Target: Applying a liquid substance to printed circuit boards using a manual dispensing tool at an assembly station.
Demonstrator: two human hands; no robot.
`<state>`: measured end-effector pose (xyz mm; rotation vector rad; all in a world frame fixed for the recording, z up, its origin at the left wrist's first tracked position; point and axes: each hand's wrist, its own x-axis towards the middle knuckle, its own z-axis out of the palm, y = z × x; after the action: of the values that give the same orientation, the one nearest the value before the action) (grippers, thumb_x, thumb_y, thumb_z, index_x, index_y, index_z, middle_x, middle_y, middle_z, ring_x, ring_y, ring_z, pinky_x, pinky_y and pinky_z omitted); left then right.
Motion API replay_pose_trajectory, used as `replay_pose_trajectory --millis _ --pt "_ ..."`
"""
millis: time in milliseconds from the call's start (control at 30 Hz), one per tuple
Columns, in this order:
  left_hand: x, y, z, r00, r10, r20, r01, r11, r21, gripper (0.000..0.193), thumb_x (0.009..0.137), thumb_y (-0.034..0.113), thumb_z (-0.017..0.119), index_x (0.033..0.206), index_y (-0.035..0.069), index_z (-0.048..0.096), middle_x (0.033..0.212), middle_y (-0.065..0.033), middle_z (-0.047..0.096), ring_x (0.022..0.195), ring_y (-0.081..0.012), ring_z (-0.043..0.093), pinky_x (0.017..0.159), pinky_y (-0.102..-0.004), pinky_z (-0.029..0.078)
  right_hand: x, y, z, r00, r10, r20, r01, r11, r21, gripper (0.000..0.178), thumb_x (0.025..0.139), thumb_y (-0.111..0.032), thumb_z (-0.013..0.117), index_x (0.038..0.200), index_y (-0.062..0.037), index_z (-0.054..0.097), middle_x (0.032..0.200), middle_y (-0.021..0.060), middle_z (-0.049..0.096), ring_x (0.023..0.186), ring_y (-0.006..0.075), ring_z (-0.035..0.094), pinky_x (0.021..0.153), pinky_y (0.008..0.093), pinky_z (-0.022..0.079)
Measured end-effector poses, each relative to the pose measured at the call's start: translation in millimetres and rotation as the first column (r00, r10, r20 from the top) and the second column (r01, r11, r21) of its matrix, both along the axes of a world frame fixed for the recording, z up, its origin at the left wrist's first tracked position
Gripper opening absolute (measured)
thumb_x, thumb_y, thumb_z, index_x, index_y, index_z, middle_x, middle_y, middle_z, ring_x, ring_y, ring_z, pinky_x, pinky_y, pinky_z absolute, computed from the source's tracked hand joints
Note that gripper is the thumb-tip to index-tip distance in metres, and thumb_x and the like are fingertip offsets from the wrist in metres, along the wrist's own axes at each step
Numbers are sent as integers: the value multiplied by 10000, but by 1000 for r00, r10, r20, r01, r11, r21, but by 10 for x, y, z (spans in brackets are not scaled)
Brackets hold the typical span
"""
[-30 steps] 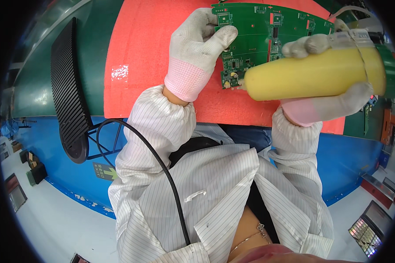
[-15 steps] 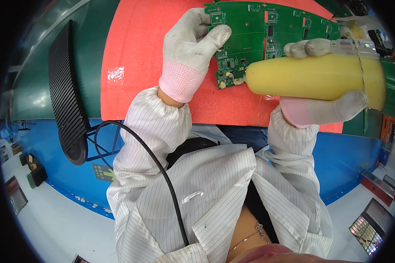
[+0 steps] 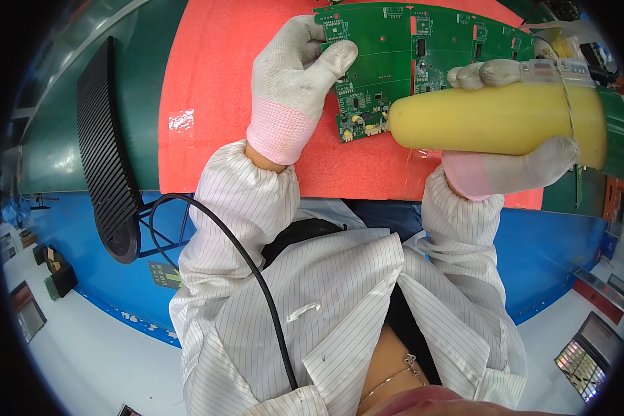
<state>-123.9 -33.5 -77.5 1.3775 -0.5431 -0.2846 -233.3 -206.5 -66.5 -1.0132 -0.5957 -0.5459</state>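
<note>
A green circuit board panel (image 3: 385,62) with small chips and connectors is above the red foam mat. My left hand (image 3: 301,66), in a white glove with a pink cuff, grips the panel's left edge, its thumb on the top face. A thick yellow bottle-like cylinder (image 3: 492,119) lies across in front of the panel. My right hand (image 3: 527,168), gloved alike, is wrapped round it, fingers on the far side and thumb on the near side. The cylinder's rounded left end overlaps the panel's lower components; whether it touches them I cannot tell.
The red foam mat (image 3: 208,83) covers part of a green table (image 3: 55,152). A black ribbed stand-like piece (image 3: 104,125) is at the left. A black cable (image 3: 249,256) loops in front of my left sleeve. Assorted equipment (image 3: 589,48) crowds the far right.
My left hand and the panel have shifted slightly left. The yellow cylinder and my right hand have hardly moved.
</note>
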Motion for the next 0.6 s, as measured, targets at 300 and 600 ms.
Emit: replay_pose_trajectory --millis 300,600 --pt "10 5 8 1000 -2 12 1 1000 13 294 828 163 627 1024 -32 529 853 -74 601 755 -95 571 653 -207 474 -39 -29 -11 997 -60 -41 61 997 46 591 817 -558 455 1218 -124 477 1080 169 512 940 301 494 853 424 379" --pt "12 0 3 1000 5 21 -5 1000 28 312 828 177 626 1039 -29 524 856 -73 600 754 -96 571 652 -208 472 -70 -71 -3 998 -54 -40 57 997 57 556 823 -545 450 1187 -128 505 1083 173 514 932 306 492 862 428 370"
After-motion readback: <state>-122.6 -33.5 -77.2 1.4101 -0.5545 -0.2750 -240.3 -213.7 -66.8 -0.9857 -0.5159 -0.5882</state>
